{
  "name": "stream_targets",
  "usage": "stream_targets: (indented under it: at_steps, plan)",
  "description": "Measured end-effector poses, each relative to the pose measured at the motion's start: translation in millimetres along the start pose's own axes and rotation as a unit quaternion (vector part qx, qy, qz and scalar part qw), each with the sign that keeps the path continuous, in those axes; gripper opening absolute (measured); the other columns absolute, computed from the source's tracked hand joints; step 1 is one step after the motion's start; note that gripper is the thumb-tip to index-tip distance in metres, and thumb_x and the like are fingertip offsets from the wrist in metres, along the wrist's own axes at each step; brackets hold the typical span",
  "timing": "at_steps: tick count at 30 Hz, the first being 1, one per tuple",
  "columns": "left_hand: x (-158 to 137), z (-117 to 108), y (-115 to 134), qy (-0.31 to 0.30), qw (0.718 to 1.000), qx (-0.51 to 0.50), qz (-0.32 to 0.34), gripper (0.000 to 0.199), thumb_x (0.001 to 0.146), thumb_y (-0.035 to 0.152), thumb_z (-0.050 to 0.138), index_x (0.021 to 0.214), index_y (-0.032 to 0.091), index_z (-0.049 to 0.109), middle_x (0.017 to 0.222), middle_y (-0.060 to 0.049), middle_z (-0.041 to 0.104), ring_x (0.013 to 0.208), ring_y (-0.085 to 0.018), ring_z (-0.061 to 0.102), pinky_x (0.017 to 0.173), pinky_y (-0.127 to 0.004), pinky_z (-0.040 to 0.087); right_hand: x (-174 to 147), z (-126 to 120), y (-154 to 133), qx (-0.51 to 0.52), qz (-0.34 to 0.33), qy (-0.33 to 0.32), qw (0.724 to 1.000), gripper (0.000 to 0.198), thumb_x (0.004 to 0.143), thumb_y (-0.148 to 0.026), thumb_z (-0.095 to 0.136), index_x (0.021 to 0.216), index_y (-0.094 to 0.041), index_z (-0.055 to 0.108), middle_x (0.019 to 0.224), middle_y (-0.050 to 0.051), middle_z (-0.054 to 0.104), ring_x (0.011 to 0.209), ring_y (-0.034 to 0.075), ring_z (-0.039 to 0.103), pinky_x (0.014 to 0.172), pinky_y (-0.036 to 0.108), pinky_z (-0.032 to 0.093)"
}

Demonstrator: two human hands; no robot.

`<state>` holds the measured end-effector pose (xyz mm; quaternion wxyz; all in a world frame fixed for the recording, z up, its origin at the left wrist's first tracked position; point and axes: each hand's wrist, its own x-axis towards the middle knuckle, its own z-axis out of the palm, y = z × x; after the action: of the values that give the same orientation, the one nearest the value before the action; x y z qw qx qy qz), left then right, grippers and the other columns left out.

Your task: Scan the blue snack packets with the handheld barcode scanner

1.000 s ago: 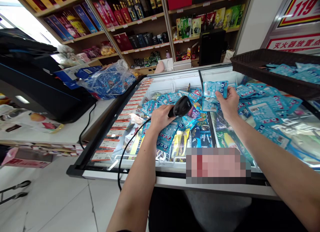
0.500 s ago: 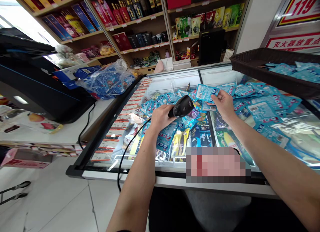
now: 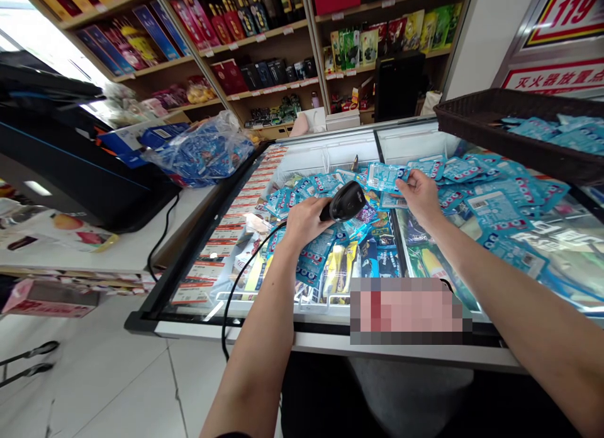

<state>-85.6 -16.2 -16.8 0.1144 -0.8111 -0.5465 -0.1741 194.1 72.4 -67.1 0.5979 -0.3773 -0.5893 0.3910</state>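
Observation:
My left hand [image 3: 304, 223] is wrapped round the handle of a black barcode scanner [image 3: 348, 202], whose head points right. A black cable runs from it down past my forearm. Between the fingers of my right hand [image 3: 419, 196] is a light-blue snack packet [image 3: 384, 176], gripped by its right edge just beyond the scanner head. Many similar blue packets [image 3: 497, 211] lie spread over the glass top of a chest freezer [image 3: 198, 236]. Through the glass, yellow and dark-blue wrapped goods show below.
A dark brown basket [image 3: 514, 133] with more blue packets stands at the back right. On the left are a black checkout machine [image 3: 70, 167] and a plastic bag of blue packages [image 3: 202, 151]. Stocked shelves [image 3: 264, 41] line the back. A pixelated patch covers part of the freezer's front edge.
The blue packet in my right hand has shifted slightly left and down, and it lies flatter. The scanner and my left hand have hardly moved.

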Motion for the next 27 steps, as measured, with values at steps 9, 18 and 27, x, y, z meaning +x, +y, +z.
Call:
stream_targets:
  at_steps: [9, 18, 27]
  plan:
    - [2.6, 2.1, 3.2, -0.013, 1.0, 0.017, 0.008, 0.039, 0.081, 0.043, 0.059, 0.116, 0.024, 0.059, 0.098, -0.005, 0.068, 0.092, -0.022, 0.063, 0.071, -0.029, 0.043, 0.6, 1.0, 3.3, -0.013, -0.004, -0.004, 1.0, 0.024, 0.076, -0.041, 0.065, 0.092, -0.024, 0.058, 0.083, 0.0, 0.067, 0.075, 0.022, 0.067, 0.072, 0.044, 0.062]
    - [6.2, 3.1, 7.7, -0.016, 1.0, 0.022, -0.002, 0.039, 0.082, 0.042, 0.058, 0.116, 0.023, 0.059, 0.099, -0.007, 0.068, 0.095, -0.023, 0.062, 0.073, -0.03, 0.044, -0.4, 1.2, 3.2, -0.018, 0.007, -0.008, 1.0, 0.026, 0.077, -0.044, 0.063, 0.092, -0.025, 0.056, 0.088, 0.002, 0.068, 0.081, 0.023, 0.068, 0.075, 0.047, 0.061]
    - [5.4, 3.9, 7.3, -0.011, 1.0, 0.017, 0.008, 0.039, 0.082, 0.042, 0.058, 0.116, 0.024, 0.059, 0.099, -0.006, 0.068, 0.093, -0.022, 0.062, 0.072, -0.029, 0.044, -0.8, 0.8, -0.6, -0.03, -0.004, -0.007, 1.0, 0.032, 0.076, -0.049, 0.063, 0.095, -0.025, 0.054, 0.082, 0.002, 0.064, 0.076, 0.024, 0.067, 0.071, 0.048, 0.061]
